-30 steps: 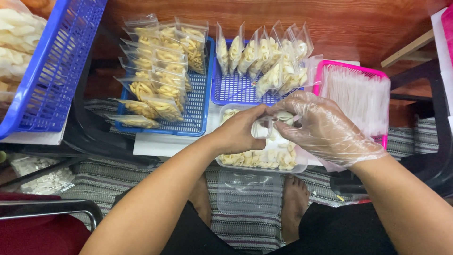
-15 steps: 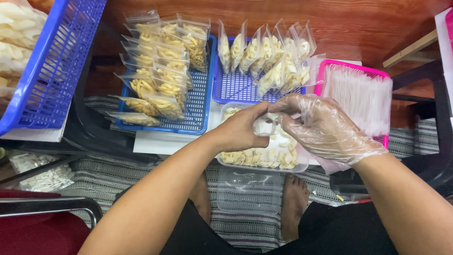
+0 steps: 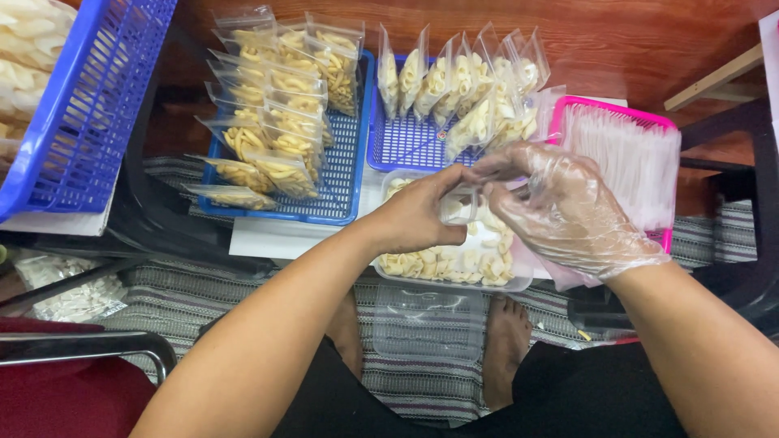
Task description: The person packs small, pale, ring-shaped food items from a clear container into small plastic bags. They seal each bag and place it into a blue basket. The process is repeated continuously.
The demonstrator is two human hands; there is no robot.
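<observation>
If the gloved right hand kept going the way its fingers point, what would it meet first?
Probably the small clear bag pinched by the left hand, since the right hand points left toward it; depth is unclear.

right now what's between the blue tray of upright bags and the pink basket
In the head view, nothing separate lies there: the upright snack bags lean out of the blue tray against the pink basket, closing the gap.

1. A white board (image 3: 276, 239) carries the goods, set over a striped mat (image 3: 203, 296).
2. On the board, dead centre, sits a clear tub (image 3: 454, 264) of pale snack pieces.
3. Left of the tub: a flat blue tray (image 3: 345, 182) of filled packets.
4. Behind the tub: a second blue tray (image 3: 398, 146), packets upright.
5. Right of the tub: a pink tray (image 3: 617, 113).
</observation>
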